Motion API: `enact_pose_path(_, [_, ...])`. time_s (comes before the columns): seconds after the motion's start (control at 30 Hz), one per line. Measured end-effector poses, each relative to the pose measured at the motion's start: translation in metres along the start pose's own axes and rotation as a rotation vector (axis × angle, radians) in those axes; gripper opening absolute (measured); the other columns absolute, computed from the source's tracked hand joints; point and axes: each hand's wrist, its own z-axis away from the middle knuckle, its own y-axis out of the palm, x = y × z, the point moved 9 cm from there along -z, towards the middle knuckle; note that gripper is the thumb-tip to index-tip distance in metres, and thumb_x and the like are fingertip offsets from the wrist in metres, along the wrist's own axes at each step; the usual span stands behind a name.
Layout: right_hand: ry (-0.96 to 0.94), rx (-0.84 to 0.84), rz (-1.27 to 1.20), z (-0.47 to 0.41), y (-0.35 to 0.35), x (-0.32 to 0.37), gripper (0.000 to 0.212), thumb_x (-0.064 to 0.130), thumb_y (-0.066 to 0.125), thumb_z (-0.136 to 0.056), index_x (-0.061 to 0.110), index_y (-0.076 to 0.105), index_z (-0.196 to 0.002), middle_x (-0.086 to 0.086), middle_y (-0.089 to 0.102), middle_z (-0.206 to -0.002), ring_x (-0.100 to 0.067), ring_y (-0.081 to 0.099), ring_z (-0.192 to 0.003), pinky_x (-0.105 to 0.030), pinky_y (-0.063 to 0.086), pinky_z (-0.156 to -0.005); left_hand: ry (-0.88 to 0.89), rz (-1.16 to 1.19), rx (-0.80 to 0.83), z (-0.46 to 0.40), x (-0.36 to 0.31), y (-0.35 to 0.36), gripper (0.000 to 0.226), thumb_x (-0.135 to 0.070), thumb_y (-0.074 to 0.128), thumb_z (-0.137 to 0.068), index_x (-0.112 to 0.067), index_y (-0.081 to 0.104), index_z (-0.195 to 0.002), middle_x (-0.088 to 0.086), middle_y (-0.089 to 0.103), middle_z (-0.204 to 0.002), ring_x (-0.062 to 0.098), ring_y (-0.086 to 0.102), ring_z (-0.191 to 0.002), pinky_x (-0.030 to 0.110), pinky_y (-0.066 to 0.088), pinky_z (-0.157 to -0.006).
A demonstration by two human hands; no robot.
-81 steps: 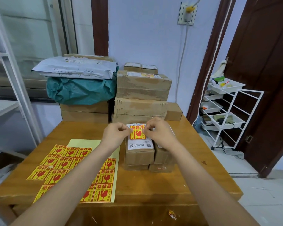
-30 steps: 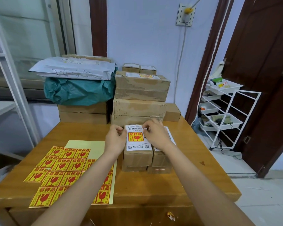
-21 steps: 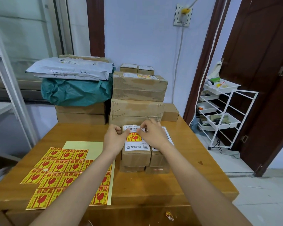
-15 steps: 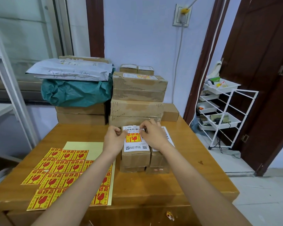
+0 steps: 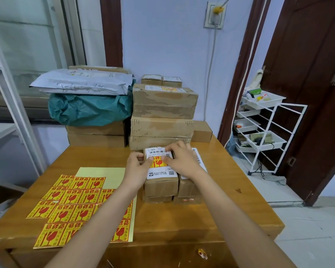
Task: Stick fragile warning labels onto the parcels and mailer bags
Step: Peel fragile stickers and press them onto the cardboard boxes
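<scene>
A small cardboard parcel [image 5: 161, 185] with a white shipping label stands in the middle of the wooden table [image 5: 182, 219], on top of another box. A yellow and red fragile label [image 5: 158, 163] lies flat on its top. My left hand [image 5: 137, 167] is at the parcel's left edge, its thumb pressing on the label's left side. My right hand [image 5: 182, 159] lies over the parcel's top right, fingertips pressing on the label. Sheets of fragile labels [image 5: 74, 206] lie on the table to the left.
A second small parcel stack [image 5: 188, 190] stands against the right side of the first. Larger cardboard boxes [image 5: 162, 117], a green mailer bag [image 5: 89, 109] and a grey mailer bag [image 5: 81, 82] are piled at the back. A white wire rack [image 5: 263, 132] stands on the right.
The fragile label, held above the parcel by both hands earlier, now lies on the shipping label. My fingers have moved over it and press it flat.
</scene>
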Motion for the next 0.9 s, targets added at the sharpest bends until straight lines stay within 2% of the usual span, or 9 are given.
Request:
enact_pose_path(0.17, [-0.008, 0.008, 0.009, 0.001, 0.0, 0.001, 0.034, 0.035, 0.048, -0.097, 0.023, 0.052, -0.128, 0.002, 0.045, -0.127, -0.019, 0.031, -0.122, -0.035, 0.024, -0.1, -0.007, 0.029, -0.001, 0.001, 0.002, -0.001, 0.018, -0.021, 0.053, -0.097, -0.014, 0.044, -0.111, 0.008, 0.052, -0.116, 0.019, 0.06, -0.094, 0.023, 0.048, -0.06])
enact_pose_path(0.23, [-0.012, 0.016, 0.021, 0.0, 0.002, 0.001, 0.032, 0.032, 0.047, -0.098, 0.023, 0.052, -0.129, 0.002, 0.045, -0.126, -0.019, 0.031, -0.122, -0.034, 0.024, -0.099, 0.018, 0.01, -0.017, -0.002, 0.004, -0.003, 0.014, -0.022, 0.052, -0.097, -0.016, 0.047, -0.109, 0.009, 0.054, -0.118, 0.022, 0.061, -0.098, 0.028, 0.052, -0.066])
enact_pose_path(0.33, [-0.019, 0.018, 0.019, -0.001, 0.004, -0.001, 0.031, 0.026, 0.046, -0.099, 0.023, 0.053, -0.129, 0.003, 0.045, -0.125, -0.019, 0.031, -0.121, -0.034, 0.025, -0.1, 0.055, -0.043, -0.039, -0.004, 0.007, -0.005, 0.011, -0.024, 0.05, -0.098, -0.019, 0.049, -0.107, 0.008, 0.055, -0.119, 0.023, 0.06, -0.104, 0.04, 0.054, -0.084])
enact_pose_path(0.5, [-0.038, -0.003, 0.029, -0.001, 0.005, 0.001, 0.031, 0.017, 0.042, -0.1, 0.021, 0.055, -0.128, 0.003, 0.048, -0.122, -0.018, 0.033, -0.117, -0.038, 0.029, -0.104, 0.067, -0.071, -0.032, -0.004, 0.007, -0.005, 0.024, -0.026, 0.045, -0.1, -0.015, 0.051, -0.12, 0.004, 0.056, -0.122, 0.017, 0.058, -0.106, 0.029, 0.053, -0.081])
enact_pose_path(0.57, [-0.043, -0.028, 0.014, -0.001, 0.001, 0.001, 0.032, 0.011, 0.041, -0.099, 0.018, 0.058, -0.126, 0.001, 0.051, -0.121, -0.02, 0.037, -0.117, -0.037, 0.034, -0.101, 0.08, -0.076, -0.023, -0.003, 0.006, -0.007, 0.027, -0.025, 0.042, -0.101, -0.015, 0.051, -0.124, 0.001, 0.056, -0.122, 0.015, 0.056, -0.109, 0.027, 0.049, -0.085])
enact_pose_path(0.67, [-0.079, -0.138, 0.078, -0.004, -0.014, 0.01, 0.034, 0.001, 0.042, -0.095, 0.011, 0.064, -0.118, -0.006, 0.059, -0.116, -0.026, 0.052, -0.109, -0.039, 0.045, -0.088, 0.102, -0.044, -0.01, 0.0, 0.002, -0.018, 0.029, -0.022, 0.039, -0.102, -0.015, 0.05, -0.128, -0.005, 0.054, -0.117, 0.011, 0.051, -0.109, 0.025, 0.043, -0.089])
enact_pose_path(0.77, [-0.134, -0.244, 0.179, -0.003, -0.029, 0.033, 0.029, 0.004, 0.042, -0.095, 0.008, 0.064, -0.114, -0.007, 0.061, -0.109, -0.028, 0.056, -0.099, -0.037, 0.045, -0.077, 0.146, -0.036, -0.035, 0.002, -0.001, -0.04, 0.03, -0.022, 0.041, -0.101, -0.017, 0.05, -0.129, -0.008, 0.054, -0.117, 0.008, 0.05, -0.11, 0.026, 0.044, -0.096])
enact_pose_path(0.87, [-0.245, -0.277, 0.055, 0.004, -0.032, 0.078, 0.027, 0.008, 0.042, -0.095, 0.009, 0.067, -0.106, -0.004, 0.064, -0.102, -0.022, 0.057, -0.093, -0.035, 0.045, -0.077, 0.229, -0.115, -0.072, -0.002, -0.003, -0.066, 0.022, -0.021, 0.044, -0.1, -0.018, 0.057, -0.117, -0.011, 0.056, -0.108, 0.004, 0.05, -0.103, 0.006, 0.038, -0.081])
enact_pose_path(0.9, [-0.296, -0.27, -0.012, 0.007, -0.029, 0.096, 0.027, 0.01, 0.042, -0.093, 0.011, 0.068, -0.102, -0.001, 0.065, -0.099, -0.019, 0.058, -0.091, -0.034, 0.045, -0.076, 0.257, -0.148, -0.077, -0.005, -0.003, -0.075, 0.019, -0.02, 0.045, -0.099, -0.018, 0.059, -0.111, -0.011, 0.057, -0.105, 0.004, 0.05, -0.101, 0.003, 0.036, -0.076])
